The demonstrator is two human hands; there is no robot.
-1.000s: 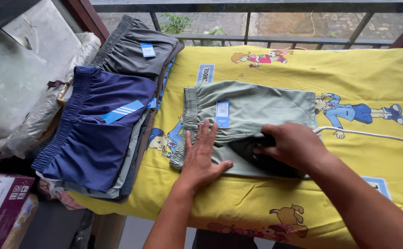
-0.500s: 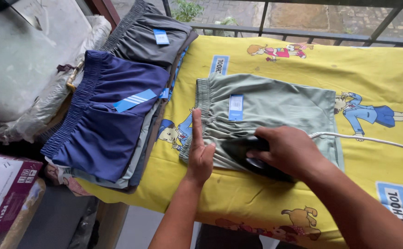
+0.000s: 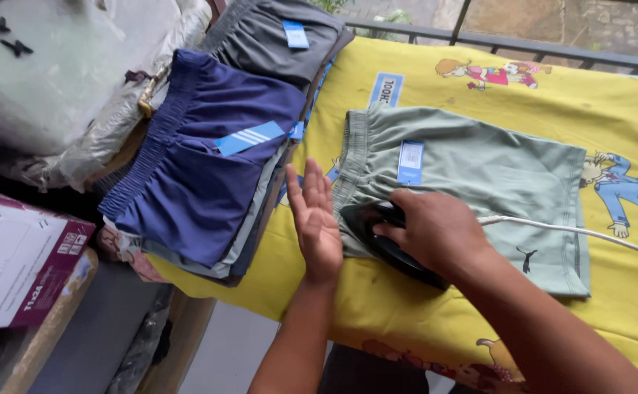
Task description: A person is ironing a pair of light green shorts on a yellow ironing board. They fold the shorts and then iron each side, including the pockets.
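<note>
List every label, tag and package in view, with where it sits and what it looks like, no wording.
Tag on green shorts: by the waistband, upright blue rectangle.
Tag on navy shorts: slanted blue strip with white stripes.
Tag on grey shorts: top of the stack, small blue rectangle.
Cardboard box: lower left, white with maroon side.
Plastic-wrapped bundle: upper left, clear and pale.
Printed patch on yellow cloth: pale blue rectangle.

The worktop [image 3: 479, 95] is covered by a yellow cloth printed with cartoon figures. Pale green shorts [image 3: 494, 175] lie flat on it. A stack of folded shorts [image 3: 217, 160], navy on top, sits at its left end.
</note>
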